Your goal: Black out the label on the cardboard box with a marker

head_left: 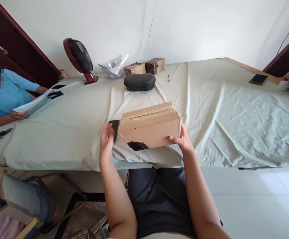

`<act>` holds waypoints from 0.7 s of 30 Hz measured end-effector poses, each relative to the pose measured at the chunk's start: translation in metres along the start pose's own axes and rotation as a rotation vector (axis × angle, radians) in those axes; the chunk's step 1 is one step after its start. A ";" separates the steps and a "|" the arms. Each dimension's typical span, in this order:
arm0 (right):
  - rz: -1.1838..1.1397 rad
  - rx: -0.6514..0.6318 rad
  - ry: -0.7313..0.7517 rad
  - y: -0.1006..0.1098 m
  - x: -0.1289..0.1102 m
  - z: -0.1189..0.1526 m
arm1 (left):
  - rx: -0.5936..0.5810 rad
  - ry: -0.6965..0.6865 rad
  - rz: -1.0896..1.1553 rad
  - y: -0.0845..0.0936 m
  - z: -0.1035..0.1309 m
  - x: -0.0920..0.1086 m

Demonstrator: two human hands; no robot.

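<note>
A brown cardboard box point(149, 127), taped along its top, sits at a slant near the table's front edge. My right hand point(181, 137) grips its right end, thumb on the front face and fingers around the side. A black, stringy-looking patch point(137, 145) shows at the box's lower left corner; whether it is print or material I cannot tell. Left of the box, my left hand point(107, 137) is open with its fingers apart. It overlaps a dark phone point(115, 127) in view; contact with the phone is unclear.
Behind the box are a black zip case point(139, 82), two smaller patterned boxes point(155, 65) point(135, 69), a plastic bag point(113, 69) and a red fan point(81, 59). A person in blue point(15, 89) holds papers at left. Another phone point(258, 79) lies far right. A chair point(22, 196) stands lower left.
</note>
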State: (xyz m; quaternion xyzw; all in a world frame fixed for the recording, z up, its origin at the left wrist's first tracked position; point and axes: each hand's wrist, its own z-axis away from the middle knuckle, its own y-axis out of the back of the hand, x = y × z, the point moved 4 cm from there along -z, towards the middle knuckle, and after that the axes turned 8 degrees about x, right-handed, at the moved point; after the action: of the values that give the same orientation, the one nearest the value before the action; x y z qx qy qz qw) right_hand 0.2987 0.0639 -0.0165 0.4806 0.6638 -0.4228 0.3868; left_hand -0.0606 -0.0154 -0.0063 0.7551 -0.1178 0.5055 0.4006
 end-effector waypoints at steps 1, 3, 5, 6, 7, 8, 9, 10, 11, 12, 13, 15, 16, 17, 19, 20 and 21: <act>-0.001 -0.021 -0.010 -0.002 0.001 0.000 | -0.130 -0.090 0.136 0.000 0.003 0.008; -0.002 -0.069 -0.020 -0.005 0.001 0.000 | -0.386 -0.284 0.455 0.001 0.013 0.027; -0.005 -0.093 -0.011 -0.008 0.000 0.000 | -0.450 -0.372 0.559 0.002 0.019 0.040; -0.010 -0.076 0.007 -0.008 -0.001 0.000 | -0.430 -0.390 0.565 0.001 0.020 0.045; -0.021 -0.042 0.031 -0.007 -0.001 0.000 | -0.391 -0.400 0.573 0.000 0.020 0.048; -0.035 0.000 0.057 -0.006 -0.001 0.000 | -0.348 -0.407 0.597 -0.002 0.020 0.051; -0.048 0.037 0.076 -0.006 0.000 0.000 | -0.308 -0.409 0.633 -0.004 0.020 0.054; -0.057 0.060 0.077 -0.006 0.003 0.001 | -0.272 -0.403 0.674 -0.006 0.020 0.055; -0.064 0.061 0.057 -0.008 0.007 0.001 | -0.252 -0.386 0.699 -0.008 0.020 0.057; -0.070 0.043 0.019 -0.012 0.011 0.000 | -0.263 -0.358 0.697 -0.010 0.021 0.057; -0.079 0.017 -0.023 -0.016 0.014 0.000 | -0.305 -0.321 0.666 -0.013 0.022 0.058; -0.113 -0.026 -0.073 -0.026 0.016 -0.002 | -0.426 -0.240 0.554 -0.018 0.026 0.060; -0.133 -0.041 -0.065 -0.031 0.012 -0.004 | -0.474 -0.211 0.496 -0.018 0.028 0.060; -0.143 -0.057 -0.040 -0.035 0.006 -0.006 | -0.500 -0.196 0.451 -0.017 0.029 0.061; -0.117 -0.105 0.018 -0.043 -0.009 -0.008 | -0.495 -0.200 0.406 -0.011 0.031 0.064; -0.087 -0.127 0.038 -0.046 -0.016 -0.008 | -0.492 -0.205 0.392 -0.008 0.031 0.064; -0.055 -0.143 0.051 -0.048 -0.022 -0.008 | -0.495 -0.207 0.382 -0.006 0.032 0.064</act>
State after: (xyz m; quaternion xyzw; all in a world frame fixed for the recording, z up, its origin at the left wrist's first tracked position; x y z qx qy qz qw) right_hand 0.2568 0.0558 0.0159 0.4440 0.7150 -0.3721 0.3913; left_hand -0.0066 -0.0198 0.0405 0.6464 -0.4168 0.4480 0.4558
